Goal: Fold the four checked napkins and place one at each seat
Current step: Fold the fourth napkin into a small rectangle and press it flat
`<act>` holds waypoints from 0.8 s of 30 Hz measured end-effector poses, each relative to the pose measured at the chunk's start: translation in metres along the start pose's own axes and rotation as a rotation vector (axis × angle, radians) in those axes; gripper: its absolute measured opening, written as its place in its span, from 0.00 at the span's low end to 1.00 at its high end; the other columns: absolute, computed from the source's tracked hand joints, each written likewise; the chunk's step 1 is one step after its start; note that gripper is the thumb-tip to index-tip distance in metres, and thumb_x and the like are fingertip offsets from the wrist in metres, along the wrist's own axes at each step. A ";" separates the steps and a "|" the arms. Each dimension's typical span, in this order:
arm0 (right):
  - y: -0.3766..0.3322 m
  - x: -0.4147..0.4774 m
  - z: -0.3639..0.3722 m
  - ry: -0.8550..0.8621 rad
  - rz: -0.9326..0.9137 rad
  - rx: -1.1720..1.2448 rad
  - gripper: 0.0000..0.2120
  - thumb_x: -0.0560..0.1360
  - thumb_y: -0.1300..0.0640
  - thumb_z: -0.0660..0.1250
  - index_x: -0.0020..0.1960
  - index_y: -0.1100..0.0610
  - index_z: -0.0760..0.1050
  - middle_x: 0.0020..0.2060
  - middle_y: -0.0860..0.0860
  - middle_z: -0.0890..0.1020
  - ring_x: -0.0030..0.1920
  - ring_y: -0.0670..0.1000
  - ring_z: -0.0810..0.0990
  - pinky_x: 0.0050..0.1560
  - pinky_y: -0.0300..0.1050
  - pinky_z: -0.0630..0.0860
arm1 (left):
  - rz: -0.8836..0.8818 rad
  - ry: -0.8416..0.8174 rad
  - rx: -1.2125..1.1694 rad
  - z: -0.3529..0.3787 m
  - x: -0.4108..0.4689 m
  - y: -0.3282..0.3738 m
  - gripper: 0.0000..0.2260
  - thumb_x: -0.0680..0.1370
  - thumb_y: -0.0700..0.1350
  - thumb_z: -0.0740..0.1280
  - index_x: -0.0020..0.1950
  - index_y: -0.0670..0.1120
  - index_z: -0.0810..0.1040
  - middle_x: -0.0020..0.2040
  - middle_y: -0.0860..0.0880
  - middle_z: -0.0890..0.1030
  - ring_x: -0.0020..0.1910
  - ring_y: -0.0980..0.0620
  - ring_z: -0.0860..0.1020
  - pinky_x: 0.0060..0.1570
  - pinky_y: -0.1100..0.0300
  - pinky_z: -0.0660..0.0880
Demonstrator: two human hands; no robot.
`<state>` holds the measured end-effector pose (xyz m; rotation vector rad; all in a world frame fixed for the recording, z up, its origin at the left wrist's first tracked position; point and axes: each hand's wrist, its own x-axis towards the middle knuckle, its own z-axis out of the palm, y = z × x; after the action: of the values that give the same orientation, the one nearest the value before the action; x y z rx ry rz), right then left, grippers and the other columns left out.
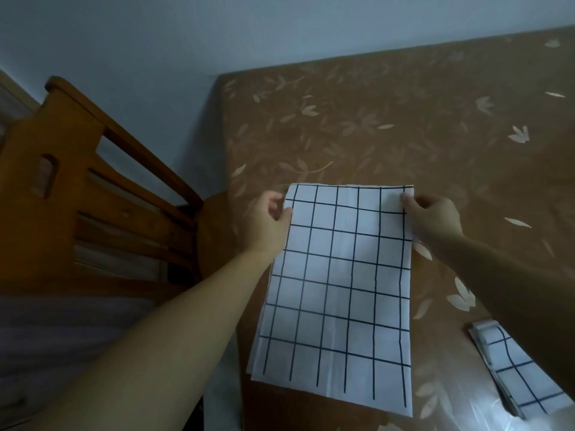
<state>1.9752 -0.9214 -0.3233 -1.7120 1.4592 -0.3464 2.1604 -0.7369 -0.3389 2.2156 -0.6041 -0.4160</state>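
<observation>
My left hand (269,219) and right hand (435,217) each pinch a checked napkin (336,290) corner; I should draw both evenly onto the edge behind my wrists.

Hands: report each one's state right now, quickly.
Left hand: pinches the far left corner of the checked napkin.
Right hand: pinches the far right corner of the same napkin.
</observation>
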 end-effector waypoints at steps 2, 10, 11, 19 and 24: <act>0.005 -0.004 0.004 0.097 -0.222 -0.197 0.17 0.78 0.45 0.60 0.60 0.56 0.75 0.55 0.54 0.79 0.50 0.52 0.78 0.48 0.47 0.75 | 0.289 -0.024 0.225 0.005 -0.012 -0.003 0.14 0.79 0.51 0.66 0.63 0.51 0.75 0.58 0.51 0.77 0.55 0.52 0.74 0.53 0.57 0.73; 0.046 -0.026 0.041 -0.178 -0.601 -0.902 0.34 0.77 0.33 0.40 0.78 0.49 0.47 0.79 0.51 0.50 0.78 0.52 0.46 0.75 0.56 0.46 | 0.451 -0.494 0.816 0.036 -0.037 -0.022 0.30 0.80 0.66 0.44 0.78 0.58 0.40 0.79 0.51 0.38 0.77 0.46 0.35 0.74 0.41 0.36; 0.049 -0.025 0.042 -0.177 -0.584 -0.915 0.35 0.76 0.33 0.38 0.78 0.48 0.46 0.79 0.51 0.49 0.78 0.52 0.44 0.75 0.57 0.45 | 0.458 -0.495 0.826 0.036 -0.036 -0.023 0.30 0.79 0.67 0.43 0.78 0.58 0.40 0.79 0.51 0.38 0.77 0.46 0.35 0.74 0.41 0.36; 0.052 -0.024 0.048 -0.162 -0.549 -0.893 0.34 0.78 0.33 0.40 0.78 0.48 0.42 0.79 0.50 0.44 0.78 0.52 0.40 0.75 0.58 0.40 | 0.494 -0.449 0.812 0.036 -0.025 -0.028 0.29 0.79 0.66 0.42 0.78 0.59 0.41 0.80 0.51 0.40 0.78 0.47 0.37 0.74 0.41 0.37; 0.051 -0.035 0.046 -0.097 -0.571 -0.856 0.33 0.79 0.35 0.40 0.79 0.49 0.43 0.79 0.52 0.45 0.78 0.52 0.41 0.74 0.55 0.37 | 0.589 -0.359 0.707 0.039 -0.062 -0.022 0.25 0.82 0.61 0.47 0.78 0.58 0.48 0.80 0.51 0.47 0.78 0.46 0.43 0.74 0.42 0.37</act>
<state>1.9618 -0.8693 -0.3790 -2.7923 1.0700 0.1055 2.0965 -0.7142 -0.3746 2.4482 -1.7607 -0.3124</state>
